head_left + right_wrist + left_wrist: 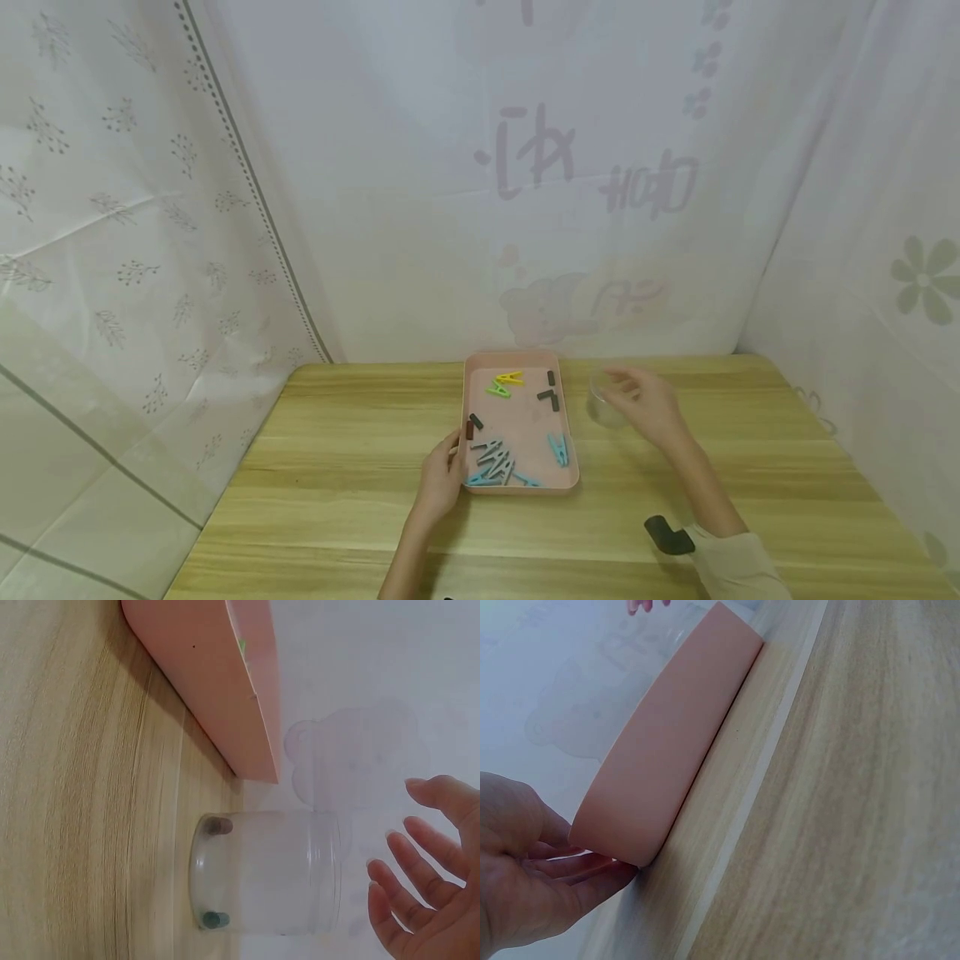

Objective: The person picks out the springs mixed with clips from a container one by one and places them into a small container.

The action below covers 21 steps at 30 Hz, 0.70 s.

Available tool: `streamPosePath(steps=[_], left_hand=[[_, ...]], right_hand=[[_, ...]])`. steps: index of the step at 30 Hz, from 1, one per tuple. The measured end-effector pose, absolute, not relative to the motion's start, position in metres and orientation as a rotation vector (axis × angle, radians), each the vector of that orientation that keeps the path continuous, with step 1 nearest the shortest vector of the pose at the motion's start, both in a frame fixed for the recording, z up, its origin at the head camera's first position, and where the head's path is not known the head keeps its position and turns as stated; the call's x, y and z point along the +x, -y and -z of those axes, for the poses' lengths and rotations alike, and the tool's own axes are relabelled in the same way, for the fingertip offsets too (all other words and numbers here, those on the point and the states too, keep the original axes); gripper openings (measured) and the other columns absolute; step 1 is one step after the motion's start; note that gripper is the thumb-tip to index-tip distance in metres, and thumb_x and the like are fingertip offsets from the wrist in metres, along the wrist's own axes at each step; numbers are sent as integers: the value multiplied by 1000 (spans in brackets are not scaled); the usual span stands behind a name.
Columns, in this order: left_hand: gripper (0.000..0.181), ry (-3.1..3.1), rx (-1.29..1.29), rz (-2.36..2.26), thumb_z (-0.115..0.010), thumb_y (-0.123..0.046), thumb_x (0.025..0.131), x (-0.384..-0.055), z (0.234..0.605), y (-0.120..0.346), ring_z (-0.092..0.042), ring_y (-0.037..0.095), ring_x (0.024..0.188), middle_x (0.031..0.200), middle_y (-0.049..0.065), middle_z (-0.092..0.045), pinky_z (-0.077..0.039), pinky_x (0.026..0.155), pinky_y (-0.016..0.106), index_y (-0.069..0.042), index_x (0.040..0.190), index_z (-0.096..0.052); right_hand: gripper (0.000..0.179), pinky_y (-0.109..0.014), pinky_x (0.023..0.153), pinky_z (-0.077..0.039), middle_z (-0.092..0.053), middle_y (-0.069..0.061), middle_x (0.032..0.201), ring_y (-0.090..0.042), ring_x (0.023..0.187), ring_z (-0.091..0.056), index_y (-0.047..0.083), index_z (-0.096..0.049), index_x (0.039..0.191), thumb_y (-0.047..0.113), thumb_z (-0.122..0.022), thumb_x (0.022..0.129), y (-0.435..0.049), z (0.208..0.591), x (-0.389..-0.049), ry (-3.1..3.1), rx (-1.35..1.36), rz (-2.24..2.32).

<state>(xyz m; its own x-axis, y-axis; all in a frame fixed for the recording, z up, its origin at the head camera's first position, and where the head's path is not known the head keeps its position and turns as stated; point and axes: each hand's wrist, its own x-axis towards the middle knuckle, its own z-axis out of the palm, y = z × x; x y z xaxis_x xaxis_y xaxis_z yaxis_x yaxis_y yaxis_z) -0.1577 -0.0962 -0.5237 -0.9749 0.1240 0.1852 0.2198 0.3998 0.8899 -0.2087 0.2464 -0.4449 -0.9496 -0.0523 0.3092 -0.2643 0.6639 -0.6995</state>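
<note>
A pink tray [517, 421] lies on the table with clothespins and short dark rods in it. My left hand [441, 479] holds its left side, fingertips [615, 877] at the bottom corner of the wall. My right hand [645, 404] is above the clear plastic cup [606, 408] to the right of the tray. Its fingers [416, 840] are loosely spread, with nothing between them. Two short rods [216, 920] lie at the bottom of the cup. In the tray, grey clothespins [495, 458] are piled at the near left, beside blue ones [558, 450].
A yellow clothespin [510, 378] and a green one [498, 389] lie at the tray's far end, left of several dark rods [555, 402]. A black bent object [667, 537] shows by the right sleeve. White printed curtains [420, 208] stand around the wooden table [337, 467].
</note>
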Motion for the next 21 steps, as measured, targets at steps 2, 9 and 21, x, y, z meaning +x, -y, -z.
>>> streamPosePath(steps=[2,9,21], left_hand=[[40,2548,-321,1637,-42,6,102,-158,524,96,-57,51,120,138,36,-51,-54,93,52,15,141,-44],[39,2549,-324,1593,-43,7,101,-158,524,96,-58,52,118,136,37,-52,-54,92,53,17,139,-45],[39,2534,-326,1604,-44,7,101,-158,524,95,-59,50,118,136,36,-53,-54,93,52,15,139,-46]], right_hand=[[43,-52,79,-57,-68,-24,116,-38,96,-66,-1,-63,128,22,-72,93,-244,444,-210,2623,271,-1153],[41,-50,80,-58,-67,-22,116,-36,97,-66,-1,-64,127,21,-72,93,-236,446,-213,2610,299,-1172],[41,-52,83,-57,-67,-23,115,-37,99,-65,-2,-64,125,17,-74,91,-221,442,-219,2611,371,-1216]])
